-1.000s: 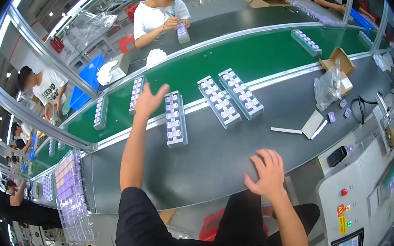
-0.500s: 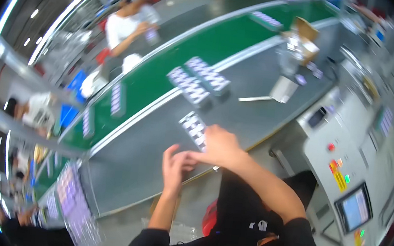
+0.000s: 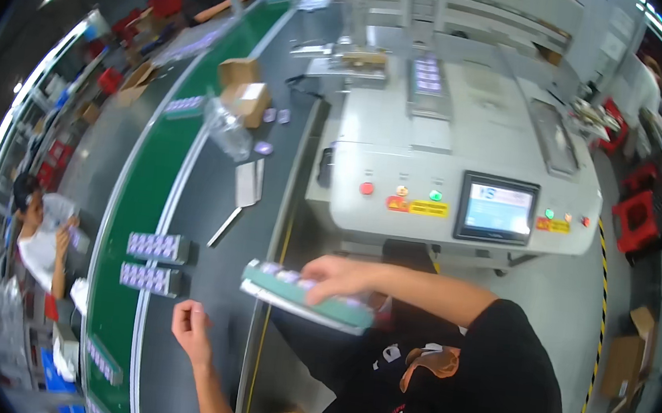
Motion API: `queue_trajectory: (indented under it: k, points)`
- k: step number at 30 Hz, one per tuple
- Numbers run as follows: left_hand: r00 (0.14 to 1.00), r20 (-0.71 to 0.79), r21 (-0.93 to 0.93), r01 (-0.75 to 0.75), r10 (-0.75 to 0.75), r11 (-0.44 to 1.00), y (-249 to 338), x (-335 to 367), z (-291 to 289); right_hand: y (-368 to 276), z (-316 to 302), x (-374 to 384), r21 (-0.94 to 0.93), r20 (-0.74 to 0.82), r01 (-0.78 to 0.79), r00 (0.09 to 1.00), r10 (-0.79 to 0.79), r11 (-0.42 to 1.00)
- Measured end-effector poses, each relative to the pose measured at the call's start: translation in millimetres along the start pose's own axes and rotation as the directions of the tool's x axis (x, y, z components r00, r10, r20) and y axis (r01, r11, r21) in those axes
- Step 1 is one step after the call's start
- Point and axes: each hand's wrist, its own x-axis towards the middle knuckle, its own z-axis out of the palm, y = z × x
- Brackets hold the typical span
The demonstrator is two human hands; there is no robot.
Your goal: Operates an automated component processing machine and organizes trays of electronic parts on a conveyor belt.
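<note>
My right hand grips a long green tray from above, its fingers over the top. Small purple-and-white pieces fill the tray's top, and a pale edge runs along its underside. The tray is held in the air past the bench edge, in front of my body. Over the dark bench, my left hand is apart from the tray, fingers loosely curled and a gap at the thumb, with nothing visible in it. Two similar filled trays, one nearer and one farther, lie beside each other partly over the conveyor's rail.
A pale machine with buttons and a screen stands ahead; another filled tray lies on it. The green conveyor runs along the left. The bench bears an opened carton and a clear bag. A co-worker sits across.
My view has turned right toward the machine. My right hand has lifted the tray off the bench and carried it past the edge. My left hand has separated from the right.
</note>
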Motion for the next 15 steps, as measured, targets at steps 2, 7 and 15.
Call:
queue_trajectory:
  k: [2,7,15]
  points:
    - [0.975,0.208,0.256,-0.131,0.077,0.958,-19.7,6.3,9.7,4.1,-26.4,-64.9,0.246,-0.226,-0.023,0.971,0.080,0.969]
    - [0.927,0.369,0.401,-0.225,0.069,0.888,-35.9,16.6,34.9,6.9,-140.9,-218.9,-0.115,-0.955,-0.229,0.293,-0.044,0.967]
    - [0.928,0.372,0.430,-0.209,0.039,0.878,-39.8,18.3,40.1,12.8,-297.0,-341.7,0.128,-0.986,-0.870,-0.165,-0.036,0.475]
